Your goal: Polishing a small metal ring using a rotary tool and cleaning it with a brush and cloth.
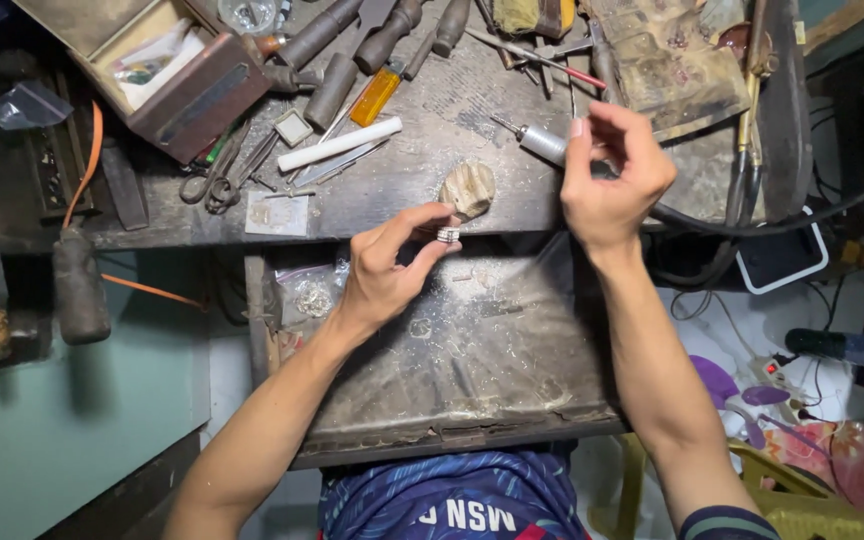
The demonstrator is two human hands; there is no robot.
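The left hand (384, 275) holds a small silver ring (448, 235) between the thumb and the first fingers (422, 218), so the fingers are closed on it. The ring is just over the front edge of the tabletop (422, 170), near a worn wooden peg (469, 188) that sticks out from this edge. The right hand (607, 180) is raised over the tabletop and grips a metal handpiece (542, 143) with a thin bit at its end; the fingers are curled around its body, and a black cable (752, 225) goes from it to the right. Behind the hands lie a white stick (340, 144), scissors (214, 180), an orange-handled tool (376, 95) and several dark-handled tools (332, 88). An open box (167, 75) stands at the far left. Under the hands is a dusty metal tray (472, 360).
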